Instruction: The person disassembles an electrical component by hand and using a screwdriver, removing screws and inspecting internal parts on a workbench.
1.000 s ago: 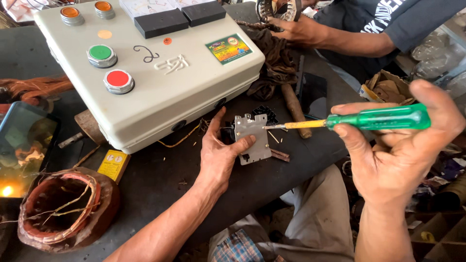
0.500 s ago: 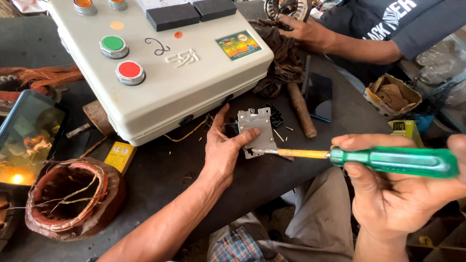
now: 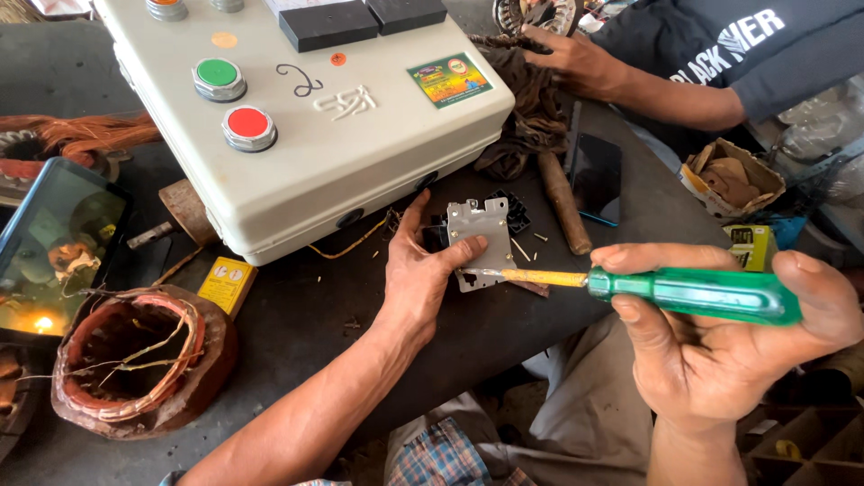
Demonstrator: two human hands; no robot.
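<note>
My left hand [image 3: 421, 274] grips a small grey metal plate on a black part [image 3: 480, 236], holding it down on the dark table [image 3: 297, 333] just in front of the cream control box [image 3: 306, 117]. My right hand [image 3: 720, 346] is closed around a screwdriver [image 3: 670, 290] with a green handle and a yellow shaft. Its tip touches the lower edge of the metal plate. Small loose screws [image 3: 526, 245] lie beside the plate.
The box has a green and a red button. A wooden-handled tool [image 3: 564, 202] and a dark phone [image 3: 596, 180] lie right of the plate. Another person's hand [image 3: 576, 58] rests at the back. A copper-wound motor stator [image 3: 135, 360] and a tablet [image 3: 54, 243] sit at left.
The screwdriver has swung down from above the plate, and its tip now rests at the plate's lower edge. My left hand has kept its hold on the plate.
</note>
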